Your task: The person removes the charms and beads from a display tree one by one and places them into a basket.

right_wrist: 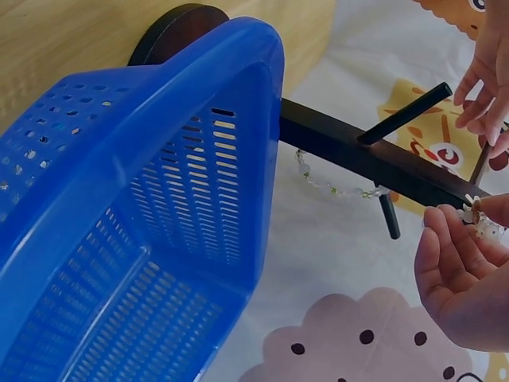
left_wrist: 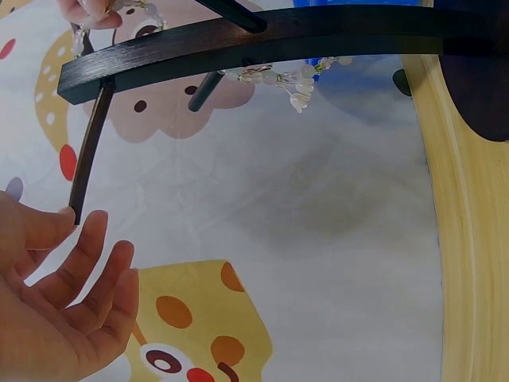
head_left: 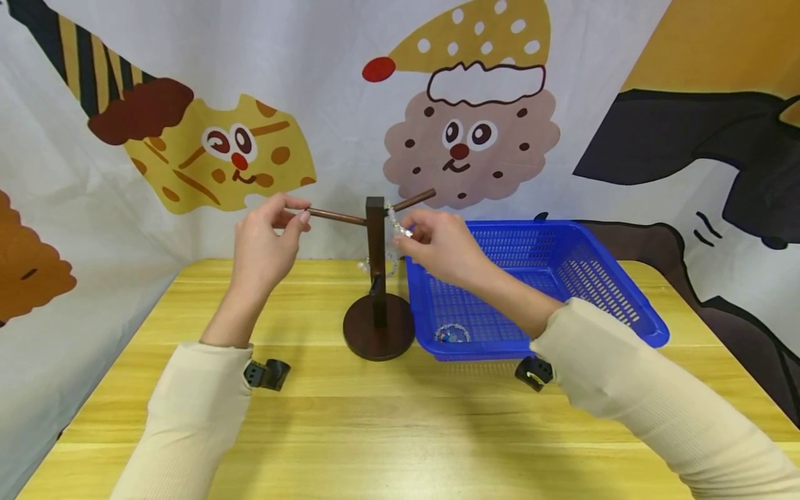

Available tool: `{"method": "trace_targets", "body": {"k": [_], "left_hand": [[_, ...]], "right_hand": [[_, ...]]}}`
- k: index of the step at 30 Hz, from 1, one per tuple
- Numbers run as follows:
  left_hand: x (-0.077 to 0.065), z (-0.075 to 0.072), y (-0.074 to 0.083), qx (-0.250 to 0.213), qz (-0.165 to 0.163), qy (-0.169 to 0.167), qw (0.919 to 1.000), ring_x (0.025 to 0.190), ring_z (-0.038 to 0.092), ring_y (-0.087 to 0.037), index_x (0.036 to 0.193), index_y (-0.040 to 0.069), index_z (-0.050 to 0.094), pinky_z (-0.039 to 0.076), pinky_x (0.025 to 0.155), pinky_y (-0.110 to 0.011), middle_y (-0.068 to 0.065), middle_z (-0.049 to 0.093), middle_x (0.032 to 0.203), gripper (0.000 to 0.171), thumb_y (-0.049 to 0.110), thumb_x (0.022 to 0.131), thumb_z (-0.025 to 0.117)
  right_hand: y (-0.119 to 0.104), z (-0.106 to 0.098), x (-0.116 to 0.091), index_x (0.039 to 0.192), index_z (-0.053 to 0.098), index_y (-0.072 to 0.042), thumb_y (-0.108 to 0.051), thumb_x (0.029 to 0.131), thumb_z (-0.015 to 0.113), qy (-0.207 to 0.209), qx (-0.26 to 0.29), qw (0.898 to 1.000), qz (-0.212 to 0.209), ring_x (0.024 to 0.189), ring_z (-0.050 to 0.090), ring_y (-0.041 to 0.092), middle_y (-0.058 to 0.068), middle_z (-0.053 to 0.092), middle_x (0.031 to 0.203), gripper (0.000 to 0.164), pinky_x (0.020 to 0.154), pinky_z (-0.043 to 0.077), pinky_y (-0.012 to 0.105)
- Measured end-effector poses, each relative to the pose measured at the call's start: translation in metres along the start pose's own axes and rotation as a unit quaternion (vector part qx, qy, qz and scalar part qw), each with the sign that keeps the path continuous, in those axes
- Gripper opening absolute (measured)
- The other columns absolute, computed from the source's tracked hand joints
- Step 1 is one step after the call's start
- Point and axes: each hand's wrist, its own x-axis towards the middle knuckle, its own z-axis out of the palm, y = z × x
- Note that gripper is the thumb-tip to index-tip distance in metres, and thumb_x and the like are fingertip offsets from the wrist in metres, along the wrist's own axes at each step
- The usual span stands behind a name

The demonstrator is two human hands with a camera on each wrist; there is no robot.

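Note:
A dark wooden jewelry stand [head_left: 377, 257] with a round base and several pegs stands on the table. My left hand [head_left: 265, 239] pinches the tip of its upper left peg [left_wrist: 91, 151] between thumb and finger, the other fingers spread. On the opposite side my right hand [head_left: 446, 246] pinches a clear beaded bracelet [head_left: 392, 217] close to the top of the post, where the upper right peg [head_left: 415, 200] begins. A second beaded bracelet [right_wrist: 338, 189] hangs from a lower peg at the back, partly hidden by the post in the head view.
A blue plastic basket [head_left: 625, 292] sits right of the stand, under my right forearm. Inside its near left corner lies another beaded bracelet [head_left: 453, 333]. The yellow wooden table [head_left: 350, 423] ends at a cartoon-printed cloth [head_left: 337, 139] behind.

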Motion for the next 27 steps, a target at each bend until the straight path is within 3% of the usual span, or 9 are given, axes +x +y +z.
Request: {"method": "trace_targets", "body": {"k": [18, 27], "left_hand": [[-0.001, 0.000, 0.000, 0.007, 0.001, -0.002, 1.0000, 0.066, 0.055, -0.023, 0.103, 0.004, 0.063, 0.027, 0.040, -0.022, -0.014, 0.067, 0.085, 0.017, 0.013, 0.092, 0.054], [0.001, 0.000, -0.001, 0.007, -0.003, -0.007, 0.9999, 0.070, 0.056, -0.025, 0.103, 0.004, 0.063, 0.027, 0.040, -0.022, -0.014, 0.067, 0.085, 0.018, 0.014, 0.093, 0.054]], "right_hand": [[0.003, -0.009, -0.004, 0.088, 0.064, -0.006, -0.012, 0.086, 0.063, -0.007, 0.001, 1.000, 0.001, 0.057, 0.056, 0.015, 0.004, 0.061, 0.065, 0.006, 0.049, 0.038, 0.029], [0.005, -0.012, -0.006, 0.084, 0.063, -0.006, -0.011, 0.085, 0.064, -0.004, 0.004, 1.000, -0.001, 0.053, 0.052, 0.016, 0.003, 0.060, 0.062, 0.005, 0.047, 0.037, 0.028]]}}
